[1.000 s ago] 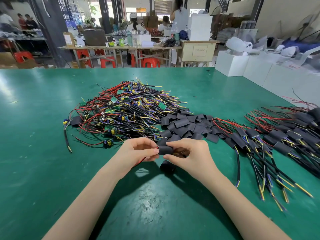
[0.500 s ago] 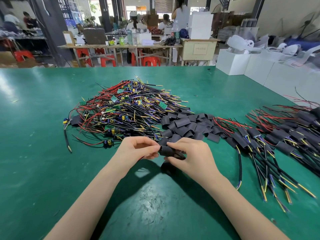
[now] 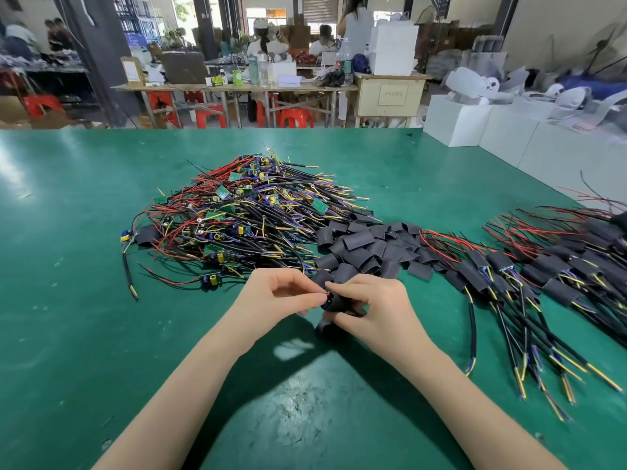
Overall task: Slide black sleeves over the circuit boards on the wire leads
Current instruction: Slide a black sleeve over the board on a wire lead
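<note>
Green table (image 3: 101,300): two hands, one sleeve (image 3: 334,301).

- Bare green counter (image 3: 84,300) left of and below the fingers (image 3: 342,286): free passage.
- Loose black sleeves (image 3: 359,245) heaped just beyond the fingers, blocking forward.
- Tangled unsleeved leads (image 3: 244,218) beyond-left.
- Sleeved leads (image 3: 529,276) spread right, narrow counter gap between.

Both bare forearms reach forward and angle inward until the hands meet. The left hand (image 3: 271,296) pinches with thumb and forefinger; the right hand (image 3: 373,307) curls its fingers, knuckles up.
</note>
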{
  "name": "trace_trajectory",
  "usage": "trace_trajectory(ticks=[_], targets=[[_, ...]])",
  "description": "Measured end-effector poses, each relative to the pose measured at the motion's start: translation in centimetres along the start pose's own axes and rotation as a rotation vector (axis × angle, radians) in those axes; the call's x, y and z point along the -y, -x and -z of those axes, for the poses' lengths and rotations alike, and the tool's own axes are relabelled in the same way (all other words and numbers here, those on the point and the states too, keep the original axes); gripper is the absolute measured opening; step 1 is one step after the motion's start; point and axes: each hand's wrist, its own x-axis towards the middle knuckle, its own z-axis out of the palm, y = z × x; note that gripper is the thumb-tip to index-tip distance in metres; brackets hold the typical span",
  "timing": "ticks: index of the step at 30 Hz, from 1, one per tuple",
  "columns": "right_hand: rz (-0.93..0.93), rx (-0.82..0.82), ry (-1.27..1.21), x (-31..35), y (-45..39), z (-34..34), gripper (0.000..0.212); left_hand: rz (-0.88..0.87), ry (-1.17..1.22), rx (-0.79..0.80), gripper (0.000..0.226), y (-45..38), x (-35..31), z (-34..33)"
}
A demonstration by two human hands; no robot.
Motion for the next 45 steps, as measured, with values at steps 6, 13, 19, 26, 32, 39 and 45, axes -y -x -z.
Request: trace_trajectory(ticks=[6, 13, 19, 26, 32, 39, 45], targets=[[-0.096, -0.135, 0.007, -0.1, -0.2, 0.3, 0.029, 0.077, 0.268, 0.027, 0.005, -0.1, 0.0, 0.7], [-0.063, -0.044, -0.075, -0.1, -0.2, 0.4, 0.017, 0.075, 0.328, 0.124, 0.011, 0.0, 0.5, 0.5], [-0.075, -0.016, -0.156, -0.2, -0.2, 0.3, 0.013, -0.003, 0.189, 0.137, 0.027, 0.1, 0.4, -0.2], [-0.068, 0.037, -0.107, -0.4, -0.3, 0.3, 0.01, 0.002, 0.152, 0.141, 0.031, 0.2, 0.5, -0.7], [-0.087, -0.01, -0.114, -0.6, -0.5, 0.1, 0.019, 0.031, 0.322, 0.126, 0.034, 0.1, 0.1, -1.3], [0.012, -0.093, -0.203, -0.1, -0.5, 0.5, 0.03, 0.127, 0.508, 0.125, 0.036, 0.0, 0.0, -1.2], [0.037, -0.086, -0.203, 0.3, -0.6, 0.4, 0.028, 0.12, 0.506, 0.124, 0.033, -0.1, 0.3, -1.1]])
